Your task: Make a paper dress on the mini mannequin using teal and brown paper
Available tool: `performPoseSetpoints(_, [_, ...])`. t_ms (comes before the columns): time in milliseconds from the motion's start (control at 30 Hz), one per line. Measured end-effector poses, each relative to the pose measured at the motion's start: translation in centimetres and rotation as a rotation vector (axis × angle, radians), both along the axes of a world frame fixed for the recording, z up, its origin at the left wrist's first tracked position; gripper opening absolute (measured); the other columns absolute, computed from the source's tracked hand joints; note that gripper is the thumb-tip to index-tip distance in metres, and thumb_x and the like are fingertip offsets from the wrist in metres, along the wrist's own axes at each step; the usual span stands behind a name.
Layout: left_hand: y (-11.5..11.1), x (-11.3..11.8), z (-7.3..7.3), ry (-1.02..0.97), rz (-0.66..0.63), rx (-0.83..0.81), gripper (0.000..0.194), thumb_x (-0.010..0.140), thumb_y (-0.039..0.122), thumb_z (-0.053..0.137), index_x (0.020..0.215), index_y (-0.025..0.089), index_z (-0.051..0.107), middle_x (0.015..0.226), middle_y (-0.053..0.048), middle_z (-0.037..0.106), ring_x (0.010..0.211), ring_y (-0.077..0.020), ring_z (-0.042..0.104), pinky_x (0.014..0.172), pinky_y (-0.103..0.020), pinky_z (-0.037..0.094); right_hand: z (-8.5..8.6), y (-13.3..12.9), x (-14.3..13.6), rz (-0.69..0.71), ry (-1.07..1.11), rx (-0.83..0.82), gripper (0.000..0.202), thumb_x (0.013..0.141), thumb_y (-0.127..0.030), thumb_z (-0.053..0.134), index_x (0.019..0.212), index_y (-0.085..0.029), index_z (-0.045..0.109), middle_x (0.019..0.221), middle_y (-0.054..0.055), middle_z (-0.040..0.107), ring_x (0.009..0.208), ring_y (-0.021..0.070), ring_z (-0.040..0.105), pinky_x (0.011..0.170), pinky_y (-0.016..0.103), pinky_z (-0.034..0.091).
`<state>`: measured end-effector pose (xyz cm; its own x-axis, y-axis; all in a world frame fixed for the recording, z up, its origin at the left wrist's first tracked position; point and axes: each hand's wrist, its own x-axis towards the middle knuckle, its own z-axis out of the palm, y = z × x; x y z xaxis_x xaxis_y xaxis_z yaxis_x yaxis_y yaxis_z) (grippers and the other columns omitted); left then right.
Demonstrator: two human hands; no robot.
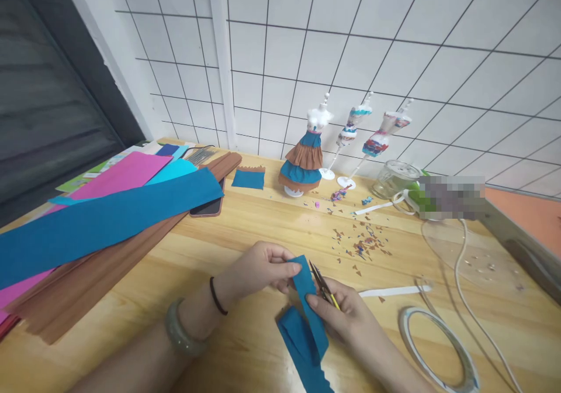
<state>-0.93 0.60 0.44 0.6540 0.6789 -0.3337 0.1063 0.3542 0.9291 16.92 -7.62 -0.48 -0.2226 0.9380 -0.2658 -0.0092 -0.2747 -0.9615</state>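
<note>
Between my two hands is a folded strip of blue crepe paper (305, 290), its lower part hanging toward the table's near edge with a notched side. My left hand (272, 265) pinches the strip's upper end between thumb and fingers. My right hand (348, 311) presses its thumb on the strip lower down and also holds a small pair of scissors (322, 282) with yellow on the handle. The scissor blades point up and away, beside the strip's right edge. Past my hands stands a mini dress form (319, 118) wearing a tiered blue and brown paper skirt (302, 165).
Two more dress forms (359, 121) lean near the tiled wall. Paper scraps (363, 242) litter the table before a glass jar (397, 176). Rolls of tape (405, 328) and a white cable (460, 264) lie right. Blue paper (109, 220) and brown paper (105, 276) partly cover a phone (208, 207).
</note>
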Motion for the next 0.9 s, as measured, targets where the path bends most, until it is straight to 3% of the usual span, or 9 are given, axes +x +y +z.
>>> performPoseSetpoints(133, [0.02,0.0,0.02,-0.027,0.016,-0.016,0.036,0.065,0.041,0.076,0.082,0.01,0.068,0.073,-0.005,0.07,0.056,-0.0092,0.061,0.062,-0.023,0.05,-0.34,-0.15,0.05,-0.011,0.084,-0.069,0.04,0.081,-0.058,0.055,0.081,-0.018,0.055,0.054,-0.006,0.041,0.044,0.0072,0.029,0.044,0.021,0.027])
performPoseSetpoints(233, [-0.07,0.08,-0.02,-0.053,0.013,-0.041,0.039,0.061,0.038,0.079,0.087,0.011,0.064,0.072,-0.004,0.069,0.055,-0.0104,0.062,0.061,-0.025,0.051,-0.13,-0.31,0.35,0.029,0.001,-0.077,0.045,0.089,-0.059,0.04,0.081,-0.017,0.054,0.043,-0.011,0.025,0.037,0.0067,0.017,0.037,0.022,0.014])
performPoseSetpoints(400, [-0.25,0.2,-0.16,-0.08,0.021,-0.023,0.045,0.058,0.035,0.08,0.089,0.014,0.055,0.063,0.0,0.063,0.053,-0.0127,0.06,0.055,-0.026,0.048,-0.08,-0.48,0.74,0.054,-0.024,-0.081,0.047,0.089,-0.06,0.037,0.082,-0.018,0.056,0.04,-0.011,0.028,0.035,0.0068,0.019,0.036,0.022,0.015])
performPoseSetpoints(633, [-0.35,0.12,0.12,-0.045,-0.049,0.127,0.036,0.066,0.026,0.072,0.096,0.012,0.058,0.06,0.006,0.052,0.054,-0.0075,0.047,0.055,-0.021,0.036,-0.38,-0.67,0.66,0.087,-0.013,-0.102,0.047,0.089,-0.06,0.038,0.082,-0.017,0.057,0.042,-0.011,0.026,0.038,0.0069,0.018,0.037,0.023,0.013])
performPoseSetpoints(900, [-0.47,0.12,0.21,-0.01,-0.076,0.183,0.037,0.068,0.025,0.07,0.102,0.012,0.061,0.054,0.01,0.037,0.05,-0.0053,0.031,0.049,-0.02,0.025,0.14,-0.63,0.42,0.074,-0.089,-0.097,0.051,0.085,-0.065,0.039,0.077,-0.017,0.057,0.042,-0.01,0.026,0.039,0.0077,0.019,0.039,0.024,0.014])
